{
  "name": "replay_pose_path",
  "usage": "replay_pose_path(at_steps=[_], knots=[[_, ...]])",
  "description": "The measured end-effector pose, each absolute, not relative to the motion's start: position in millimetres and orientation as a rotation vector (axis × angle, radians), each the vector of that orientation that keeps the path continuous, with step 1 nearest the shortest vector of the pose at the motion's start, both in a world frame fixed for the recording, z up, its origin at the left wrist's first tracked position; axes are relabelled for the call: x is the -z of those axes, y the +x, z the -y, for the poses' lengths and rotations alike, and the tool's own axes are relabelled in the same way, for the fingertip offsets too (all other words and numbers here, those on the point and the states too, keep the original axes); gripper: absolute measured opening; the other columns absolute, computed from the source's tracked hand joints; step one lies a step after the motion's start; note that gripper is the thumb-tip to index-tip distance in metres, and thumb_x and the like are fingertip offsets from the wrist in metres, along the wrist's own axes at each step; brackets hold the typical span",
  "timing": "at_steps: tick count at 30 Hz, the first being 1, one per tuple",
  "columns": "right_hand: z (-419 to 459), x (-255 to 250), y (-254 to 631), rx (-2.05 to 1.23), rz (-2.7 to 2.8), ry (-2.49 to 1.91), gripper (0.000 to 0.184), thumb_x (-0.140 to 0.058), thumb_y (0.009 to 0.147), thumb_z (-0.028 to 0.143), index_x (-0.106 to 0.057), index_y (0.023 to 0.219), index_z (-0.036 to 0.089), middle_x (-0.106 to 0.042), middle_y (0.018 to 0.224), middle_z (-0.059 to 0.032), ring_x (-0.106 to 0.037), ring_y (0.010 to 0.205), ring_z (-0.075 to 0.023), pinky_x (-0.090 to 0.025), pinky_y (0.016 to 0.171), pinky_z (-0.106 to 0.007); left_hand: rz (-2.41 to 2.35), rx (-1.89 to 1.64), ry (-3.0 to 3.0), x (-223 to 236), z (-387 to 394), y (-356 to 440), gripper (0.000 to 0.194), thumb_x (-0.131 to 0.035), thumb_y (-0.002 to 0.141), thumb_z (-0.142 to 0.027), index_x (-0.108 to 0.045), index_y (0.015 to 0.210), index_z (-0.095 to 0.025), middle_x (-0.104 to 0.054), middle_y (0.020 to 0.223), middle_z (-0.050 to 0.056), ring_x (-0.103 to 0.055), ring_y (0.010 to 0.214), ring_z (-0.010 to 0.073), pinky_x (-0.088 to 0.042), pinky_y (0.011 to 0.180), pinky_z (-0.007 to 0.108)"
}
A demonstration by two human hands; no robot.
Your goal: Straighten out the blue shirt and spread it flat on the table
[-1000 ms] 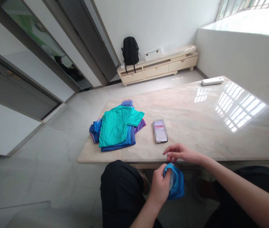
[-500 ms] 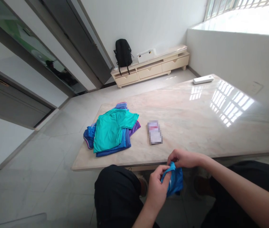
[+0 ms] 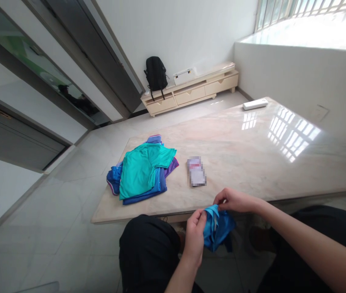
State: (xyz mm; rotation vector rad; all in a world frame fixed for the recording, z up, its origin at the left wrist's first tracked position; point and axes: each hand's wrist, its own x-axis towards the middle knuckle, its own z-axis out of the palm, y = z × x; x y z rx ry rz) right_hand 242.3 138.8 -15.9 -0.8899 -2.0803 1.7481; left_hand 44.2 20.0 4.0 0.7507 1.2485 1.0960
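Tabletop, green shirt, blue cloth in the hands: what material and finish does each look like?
Tabletop: polished marble or a marble-look surface; faint veining, sharp glossy reflections.
Green shirt: smooth fabric, probably synthetic; even colour, soft sheen, cotton blend possible.
Blue cloth: thin, pliable fabric, perhaps polyester; bunches into soft folds, slight sheen.

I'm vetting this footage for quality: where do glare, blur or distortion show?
Head view: daylight washes out the area by the window and throws grid-shaped glare on the glossy tabletop; the phone is pixelated; the held blue garment looks soft; edges seem stretched.
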Motion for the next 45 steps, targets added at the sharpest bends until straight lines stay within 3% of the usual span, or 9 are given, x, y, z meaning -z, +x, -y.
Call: replay_pose_path(at_steps=[3,8,13,16,21,28,36,40,45], knots=[[-139.2,11.2,242.3,-1.737,2.047,-0.903,0.026,-0.074,0.079,0.036,-0.079,0.093,0.014,-0.077,0.086,-0.0057,-0.069,0.081,-0.0201,-0.054,0.074,-0.028,-1.223,-1.135,0.674,-5.6,-22.1,42.3,0.045,-0.077,0.084,-0.053,-0.075,0.101,-0.012,-0.072,0.086,0.007,-0.066,0.080,0.0178,-0.050,0.073,0.025],[-133.6,6.1,240.7,-1.647,1.972,-0.890,0.038,-0.082,0.073,0.041,-0.072,0.102,0.018,-0.068,0.111,-0.0083,-0.064,0.103,-0.0225,-0.056,0.073,-0.026,-1.199,-1.175,0.601,-7.1,-23.0,40.1,0.042,-0.080,0.082,-0.049,-0.071,0.102,-0.014,-0.073,0.091,0.007,-0.068,0.086,0.0189,-0.051,0.077,0.025],[-114.6,11.1,228.0,-1.766,2.076,-0.849,0.050,-0.087,0.069,0.048,-0.066,0.101,0.016,-0.066,0.082,0.0004,-0.061,0.074,-0.0151,-0.049,0.064,-0.025,-1.194,-1.171,0.597,-1.9,-21.4,41.8,0.045,-0.081,0.081,-0.048,-0.065,0.109,-0.017,-0.073,0.093,0.006,-0.068,0.082,0.0168,-0.050,0.074,0.024],[-105.1,15.6,220.1,-1.766,2.141,-0.832,0.042,-0.082,0.075,0.047,-0.069,0.100,0.016,-0.064,0.077,0.0019,-0.059,0.071,-0.0139,-0.046,0.062,-0.023,-1.173,-1.118,0.647,-0.4,-21.5,42.7,0.045,-0.079,0.085,-0.048,-0.062,0.112,-0.017,-0.073,0.091,0.007,-0.066,0.079,0.0155,-0.048,0.070,0.022],[-116.6,13.7,229.0,-1.537,2.170,-0.933,0.012,-0.067,0.082,0.025,-0.073,0.083,0.015,-0.063,0.068,0.0019,-0.052,0.062,-0.0113,-0.039,0.059,-0.023,-1.121,-1.020,0.710,-5.6,-23.9,43.0,0.059,-0.077,0.087,-0.047,-0.055,0.133,-0.018,-0.073,0.088,0.006,-0.063,0.073,0.0139,-0.045,0.070,0.024],[-148.2,0.1,260.1,-1.152,1.948,-1.170,0.032,-0.055,0.084,0.018,-0.076,0.107,0.019,-0.074,0.092,-0.0041,-0.063,0.076,-0.0159,-0.048,0.068,-0.026,-1.199,-0.939,0.791,-3.7,-26.2,47.9,0.046,-0.078,0.083,-0.054,-0.066,0.097,-0.012,-0.070,0.078,0.005,-0.054,0.063,0.0100,-0.038,0.062,0.021],[-145.6,6.7,255.4,-0.862,1.937,-1.191,0.027,-0.050,0.089,0.019,-0.074,0.102,0.022,-0.069,0.100,-0.0054,-0.064,0.082,-0.0166,-0.051,0.077,-0.029,-1.356,-0.802,1.177,-4.0,-22.2,44.4,0.043,-0.064,0.091,-0.059,-0.065,0.096,-0.016,-0.064,0.073,0.001,-0.052,0.063,0.0143,-0.035,0.062,0.025],[-149.0,11.0,259.2,-0.705,1.985,-1.249,0.025,-0.049,0.091,0.019,-0.071,0.102,0.021,-0.067,0.103,-0.0052,-0.063,0.080,-0.0161,-0.048,0.077,-0.029,-1.514,-0.539,1.670,-6.4,-16.3,46.0,0.029,-0.067,0.091,-0.049,-0.066,0.089,-0.020,-0.068,0.079,0.005,-0.061,0.074,0.0220,-0.035,0.066,0.029],[-157.4,19.3,270.0,-0.505,2.061,-1.385,0.029,-0.045,0.096,0.023,-0.071,0.110,0.022,-0.068,0.110,-0.0059,-0.065,0.083,-0.0176,-0.047,0.079,-0.030,-1.593,-0.365,1.830,-5.6,-17.8,43.8,0.026,-0.049,0.101,-0.037,-0.067,0.089,-0.022,-0.072,0.081,0.009,-0.068,0.076,0.0263,-0.034,0.064,0.030]])
